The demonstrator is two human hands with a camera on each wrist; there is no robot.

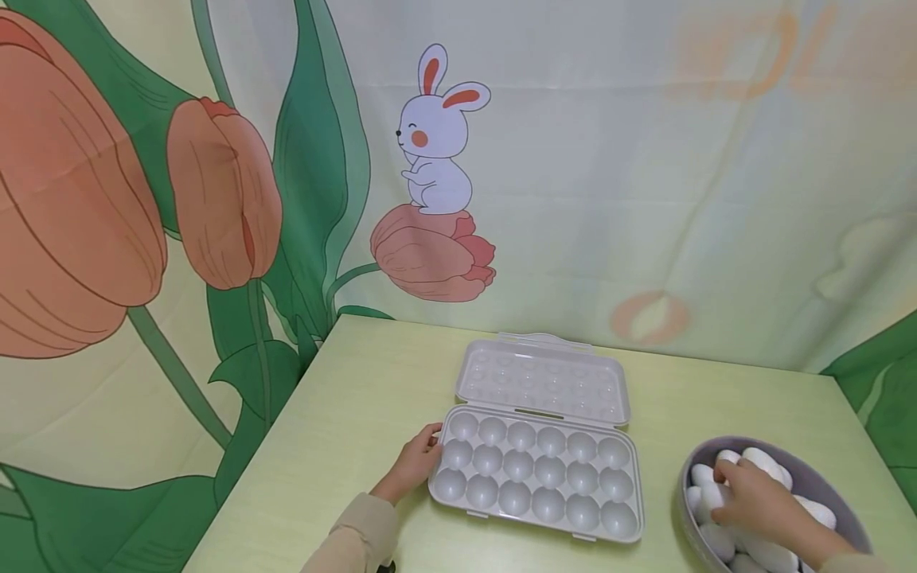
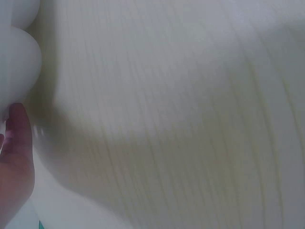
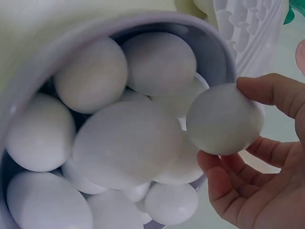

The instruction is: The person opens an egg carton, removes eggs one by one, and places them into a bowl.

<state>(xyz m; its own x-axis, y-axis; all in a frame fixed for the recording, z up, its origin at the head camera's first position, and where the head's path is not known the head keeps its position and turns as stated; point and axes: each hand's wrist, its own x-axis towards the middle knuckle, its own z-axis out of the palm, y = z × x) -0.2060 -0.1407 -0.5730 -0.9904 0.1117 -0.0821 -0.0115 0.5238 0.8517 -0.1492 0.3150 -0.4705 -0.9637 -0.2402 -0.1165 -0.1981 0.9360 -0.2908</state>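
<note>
At the left side of a pale grey plastic egg box [image 1: 548, 454], my left hand [image 1: 415, 461] grips its edge. The box lies with its lid [image 1: 540, 382] folded back, and its rounded cups hold nothing. In the left wrist view the left fingers [image 2: 19, 133] reach up against the underside of the cups [image 2: 19, 62]; the thumb's place is hidden. My right hand [image 1: 762, 497] is over a round greyish bowl [image 1: 688, 521] of white eggs. Between thumb and fingertips it pinches one white egg [image 3: 225, 119], held above the other eggs [image 3: 126, 143].
The pale yellow-green table [image 1: 337, 398] carries the box in the middle and the bowl at the right. Behind stands a cloth backdrop [image 1: 573, 199] printed with tulips and a rabbit, close to the table's back edge.
</note>
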